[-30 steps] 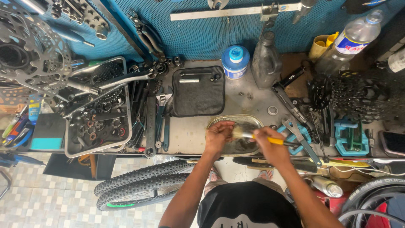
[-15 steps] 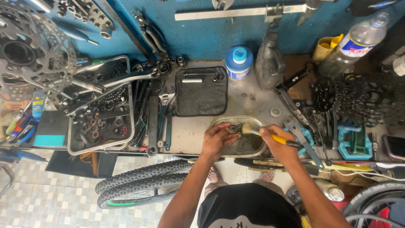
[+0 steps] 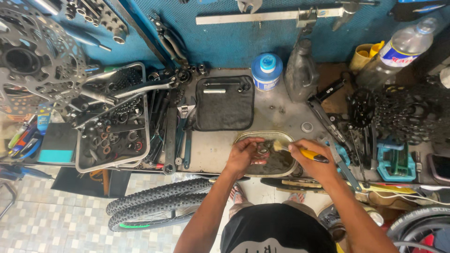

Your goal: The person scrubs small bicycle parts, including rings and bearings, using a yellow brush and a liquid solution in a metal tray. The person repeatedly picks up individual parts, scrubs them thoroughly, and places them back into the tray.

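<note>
So both hands were down over the shallow metal tray (image 3: 243,137) that sat at the near edge of the surface (image 3: 281,112), just in front of the person. The left hand (image 3: 243,154) had a small round metal part (image 3: 262,149) pinched in its fingertips, held low over the middle of the tray. Looked like a ring or bearing-type bit, too small and grimy to say for sure. That grip was narrow, fingers curled in tight around the part.

The right hand (image 3: 313,161) was closed around a brush with a yellow handle (image 3: 309,153). The brush's long axis ran left to right and a bit away from the person, bristles at the left end pointing toward the part, handle tail sticking out right past the knuckles. So the part lay directly left of the brush tip, touching or just beside it; I couldn't quite tell which. The left hand was obviously the nearer one, since it had the part.

Around them: a dark folded cloth (image 3: 224,103) just on the far side of the tray, a blue-lidded tub (image 3: 266,71) and a grey bottle (image 3: 300,70) farther back, a wire basket of small parts (image 3: 112,136) off to the left, and a bike tyre (image 3: 154,206) below the surface's near edge.
</note>
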